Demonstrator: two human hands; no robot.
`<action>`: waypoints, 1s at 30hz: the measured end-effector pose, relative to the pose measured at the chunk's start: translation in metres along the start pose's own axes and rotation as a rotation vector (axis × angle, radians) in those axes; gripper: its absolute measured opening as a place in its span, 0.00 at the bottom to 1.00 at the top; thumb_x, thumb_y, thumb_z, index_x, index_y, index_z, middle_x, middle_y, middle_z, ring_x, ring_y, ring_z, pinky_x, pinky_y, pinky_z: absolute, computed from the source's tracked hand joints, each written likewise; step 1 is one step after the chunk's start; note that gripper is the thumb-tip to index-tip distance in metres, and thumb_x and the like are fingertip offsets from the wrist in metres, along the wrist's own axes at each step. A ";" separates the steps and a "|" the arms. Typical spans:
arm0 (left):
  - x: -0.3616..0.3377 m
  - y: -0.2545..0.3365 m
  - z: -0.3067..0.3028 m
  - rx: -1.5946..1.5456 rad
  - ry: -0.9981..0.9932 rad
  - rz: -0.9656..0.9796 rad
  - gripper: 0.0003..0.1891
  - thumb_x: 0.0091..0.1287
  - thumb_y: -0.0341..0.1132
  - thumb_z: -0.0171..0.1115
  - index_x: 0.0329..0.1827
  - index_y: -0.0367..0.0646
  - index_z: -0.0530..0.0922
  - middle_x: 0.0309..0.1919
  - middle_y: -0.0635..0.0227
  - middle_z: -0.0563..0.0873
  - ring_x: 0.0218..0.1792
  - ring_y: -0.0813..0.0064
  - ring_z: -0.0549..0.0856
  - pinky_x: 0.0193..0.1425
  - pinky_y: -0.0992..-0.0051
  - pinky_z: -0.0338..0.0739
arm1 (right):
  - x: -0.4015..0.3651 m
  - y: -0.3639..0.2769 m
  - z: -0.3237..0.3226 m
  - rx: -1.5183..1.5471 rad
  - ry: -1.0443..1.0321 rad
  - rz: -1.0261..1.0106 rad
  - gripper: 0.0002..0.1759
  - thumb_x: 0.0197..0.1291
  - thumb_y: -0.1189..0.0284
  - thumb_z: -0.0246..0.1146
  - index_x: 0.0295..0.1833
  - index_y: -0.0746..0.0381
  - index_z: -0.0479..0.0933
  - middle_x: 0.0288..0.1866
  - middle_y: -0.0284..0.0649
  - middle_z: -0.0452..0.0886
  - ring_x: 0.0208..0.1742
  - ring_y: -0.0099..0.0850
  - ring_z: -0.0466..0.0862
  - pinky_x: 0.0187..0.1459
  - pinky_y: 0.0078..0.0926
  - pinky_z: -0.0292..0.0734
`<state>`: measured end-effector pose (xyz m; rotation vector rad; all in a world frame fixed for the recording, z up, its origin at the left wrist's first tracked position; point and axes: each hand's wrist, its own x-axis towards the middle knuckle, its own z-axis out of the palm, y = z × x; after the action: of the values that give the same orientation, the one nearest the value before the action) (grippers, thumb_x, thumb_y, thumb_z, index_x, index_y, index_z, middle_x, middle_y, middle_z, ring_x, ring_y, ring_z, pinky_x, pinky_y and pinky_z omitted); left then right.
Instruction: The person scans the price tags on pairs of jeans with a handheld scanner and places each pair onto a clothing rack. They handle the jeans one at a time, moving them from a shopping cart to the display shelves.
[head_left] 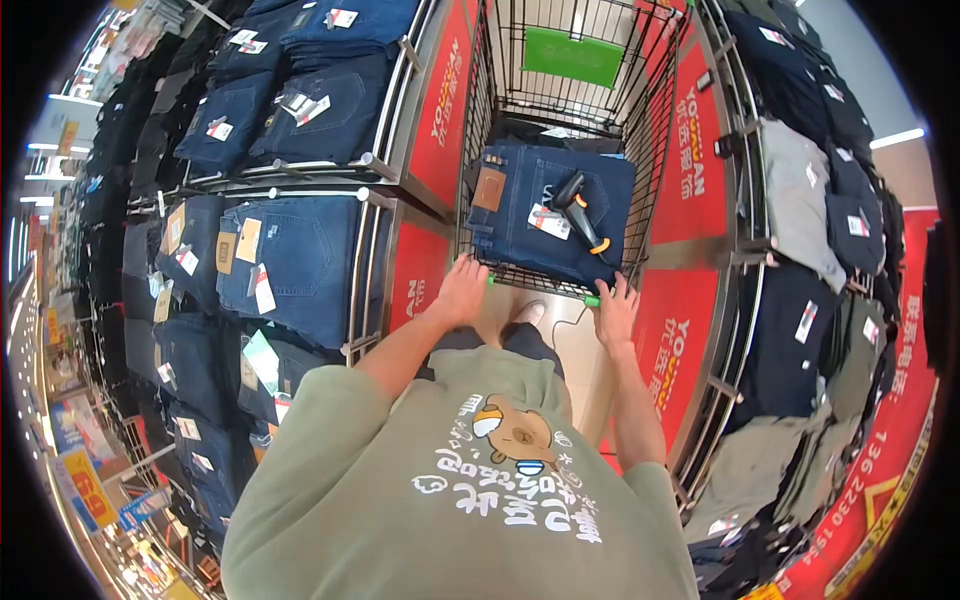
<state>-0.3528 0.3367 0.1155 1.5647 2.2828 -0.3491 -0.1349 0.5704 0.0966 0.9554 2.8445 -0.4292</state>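
Two-handed, gripping the cart by its handle, near the middle of the frame. Curling the left hand over the handle's left end, with fingers mostly folded. Wrapping the right hand over its right end, with fingers bent and slightly spread. Holding nothing else in either hand, as far as shows. Carrying folded jeans in the cart, at upper centre, just beyond the handle. Bearing on those jeans a scanner, lying aslant, just right of a white tag. Displaying a green sign on the cart's far end, at the top. Standing between red panels, with stacked denim filling the left of the frame and grey trousers hanging at upper right. Wearing an olive T-shirt, at lower centre.
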 end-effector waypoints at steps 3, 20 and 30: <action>0.041 -0.022 -0.003 0.007 0.028 -0.037 0.22 0.59 0.37 0.54 0.55 0.34 0.69 0.49 0.55 0.76 0.59 0.60 0.73 0.76 0.60 0.49 | 0.049 0.007 -0.004 0.022 0.019 -0.051 0.30 0.50 0.66 0.71 0.60 0.50 0.73 0.71 0.45 0.60 0.66 0.52 0.64 0.69 0.56 0.56; 0.218 -0.153 -0.086 -0.124 0.189 -0.152 0.25 0.54 0.38 0.61 0.55 0.37 0.70 0.49 0.54 0.74 0.60 0.58 0.71 0.77 0.59 0.47 | 0.293 -0.022 -0.058 -0.028 -0.193 0.053 0.23 0.59 0.58 0.64 0.60 0.46 0.71 0.73 0.46 0.58 0.66 0.54 0.65 0.66 0.60 0.57; 0.310 -0.228 -0.126 -0.206 0.219 -0.140 0.29 0.53 0.36 0.62 0.59 0.33 0.68 0.53 0.49 0.73 0.64 0.54 0.68 0.78 0.56 0.45 | 0.414 -0.040 -0.077 -0.019 -0.206 0.098 0.22 0.59 0.60 0.65 0.58 0.48 0.72 0.70 0.46 0.60 0.63 0.52 0.68 0.63 0.57 0.63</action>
<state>-0.6855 0.5666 0.1018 1.4042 2.5085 0.0268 -0.4899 0.8006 0.0997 0.9801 2.6015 -0.4607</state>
